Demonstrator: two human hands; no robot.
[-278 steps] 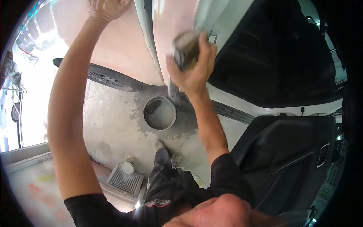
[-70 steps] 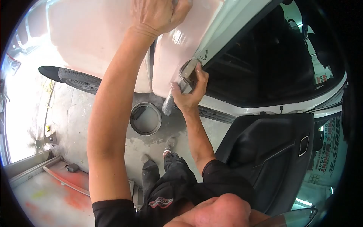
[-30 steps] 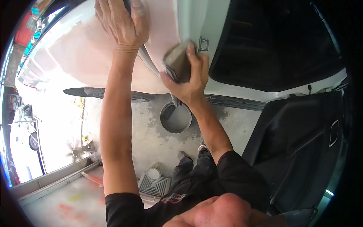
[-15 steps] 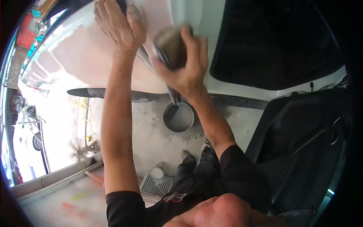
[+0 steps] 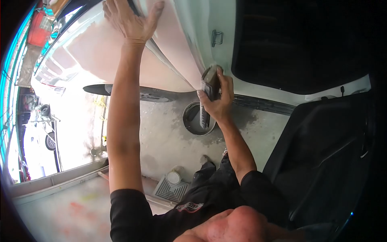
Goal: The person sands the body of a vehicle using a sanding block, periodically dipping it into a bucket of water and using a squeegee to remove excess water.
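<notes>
My left hand [image 5: 133, 22] lies against the pale pinkish-white car body panel [image 5: 96, 52] at the top, its fingers spread and thumb stretched out. Between the thumb and fingers of my right hand [image 5: 221, 103] is a sanding block [image 5: 211, 82], dark and dusty, with grey paper along its side. It is held at the lower edge of the panel, beside the door jamb. A grey strip [image 5: 204, 117] hangs below the block and overlaps the round bucket [image 5: 188, 126] on the floor in this view.
A metal door striker [image 5: 217, 38] juts from the jamb. To the right hangs the opened black-lined door [image 5: 318, 149]. A tyre [image 5: 151, 94] shows under the panel. On the floor near my feet are a square ridged grate [image 5: 171, 188] and a small white-topped container [image 5: 173, 177].
My right hand has moved down and to the right with the sanding block, away from the upper panel. My left thumb and fingers are spread wider. The view has shifted slightly.
</notes>
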